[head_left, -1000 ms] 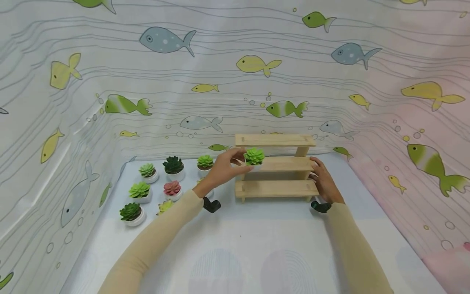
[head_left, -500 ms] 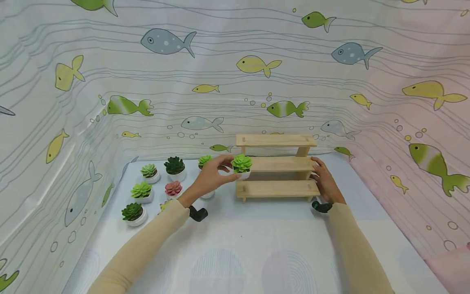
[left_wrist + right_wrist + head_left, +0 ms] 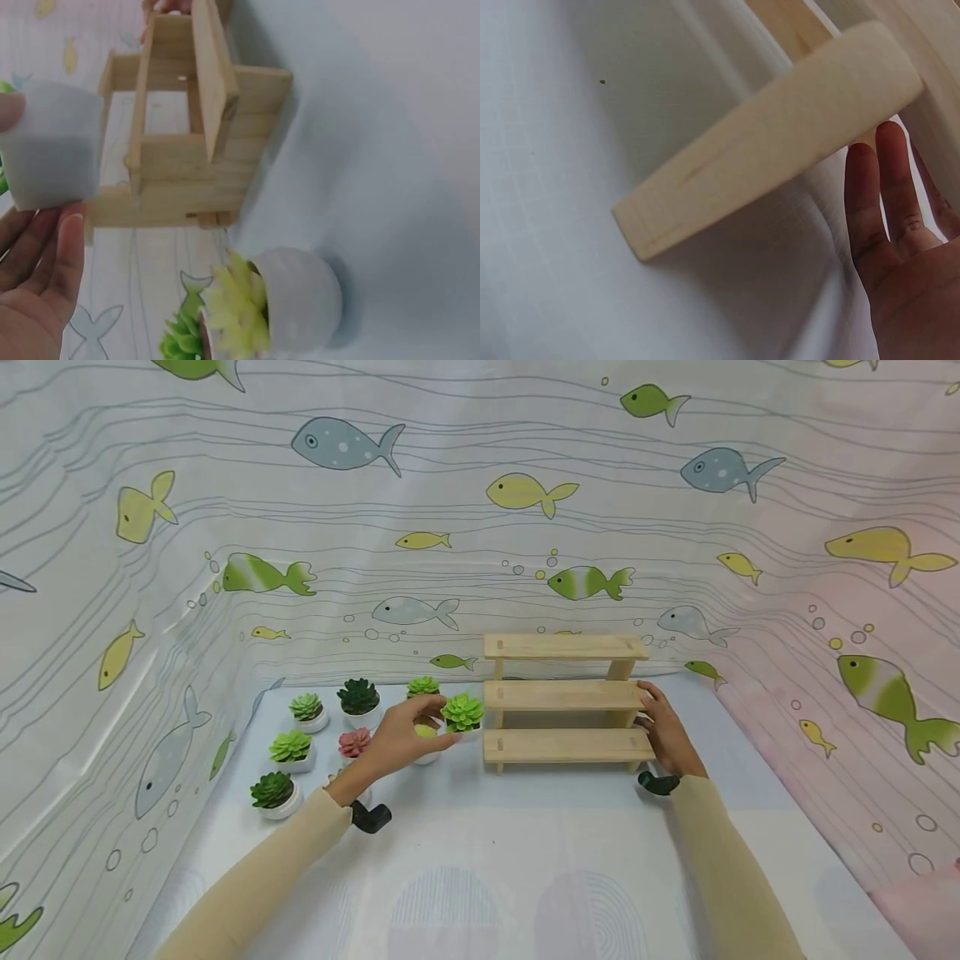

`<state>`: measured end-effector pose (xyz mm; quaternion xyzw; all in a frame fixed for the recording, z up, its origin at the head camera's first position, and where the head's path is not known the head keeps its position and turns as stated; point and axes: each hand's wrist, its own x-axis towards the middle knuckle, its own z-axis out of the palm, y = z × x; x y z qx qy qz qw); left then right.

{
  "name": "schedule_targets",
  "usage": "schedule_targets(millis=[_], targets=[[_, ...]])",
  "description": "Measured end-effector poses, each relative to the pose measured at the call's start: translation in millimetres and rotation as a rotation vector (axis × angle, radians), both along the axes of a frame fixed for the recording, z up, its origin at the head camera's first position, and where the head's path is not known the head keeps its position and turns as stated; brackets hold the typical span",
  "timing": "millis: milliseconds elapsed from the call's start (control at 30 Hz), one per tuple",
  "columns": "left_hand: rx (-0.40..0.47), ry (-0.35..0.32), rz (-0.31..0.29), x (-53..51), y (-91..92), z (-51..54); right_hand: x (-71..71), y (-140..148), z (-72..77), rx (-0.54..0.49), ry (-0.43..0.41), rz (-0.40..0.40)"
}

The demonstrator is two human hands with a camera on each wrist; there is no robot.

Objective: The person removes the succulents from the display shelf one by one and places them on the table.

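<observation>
My left hand point(image 3: 397, 735) holds a bright green potted succulent point(image 3: 463, 713) between thumb and fingers, just left of a three-tier wooden shelf point(image 3: 566, 695). In the left wrist view, the succulent's white pot point(image 3: 56, 154) lies between the thumb and the fingertips, raised off the table. My right hand point(image 3: 670, 739) is at the shelf's right side, its fingertips by the end of the middle tier. From the right wrist view, the fingers of that hand point(image 3: 922, 289) look fairly straight, beside the shelf's wooden side piece point(image 3: 780, 142). The tiers bear nothing.
Several potted succulents stand at the table's left, among them a dark green one point(image 3: 358, 695), a red one point(image 3: 354, 742) and a green one point(image 3: 273, 789). A pale yellow succulent point(image 3: 240, 307) is close to my left hand. A fish-patterned curtain point(image 3: 465, 585) stands behind.
My left hand has carried the bright green succulent leftward and down, from in front of the middle tier to beside the shelf. The right hand has stayed at the shelf's side.
</observation>
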<state>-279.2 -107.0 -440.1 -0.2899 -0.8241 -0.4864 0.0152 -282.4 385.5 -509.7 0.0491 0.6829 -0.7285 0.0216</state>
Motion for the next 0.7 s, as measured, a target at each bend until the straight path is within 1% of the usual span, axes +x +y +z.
schedule_targets(millis=[200, 367, 433, 533, 700], targets=[[-0.015, -0.007, 0.019, 9.0, -16.8, -5.8, 0.2, -0.5, 0.6, 0.0, 0.004, 0.008], [-0.055, -0.019, 0.038, 13.8, -29.0, -9.4, -0.4, -0.4, 0.0, 0.005, 0.006, 0.005], [-0.058, -0.021, 0.033, 15.0, -33.8, -11.9, -0.9, -0.4, -0.6, 0.007, 0.003, -0.002], [-0.054, -0.002, 0.024, 17.0, -40.3, -17.2, -1.2, -0.5, -1.1, 0.01, 0.0, -0.011], [-0.056, 0.011, 0.013, 21.1, -48.5, -24.1, 0.7, 0.5, 0.0, 0.01, 0.005, 0.002]])
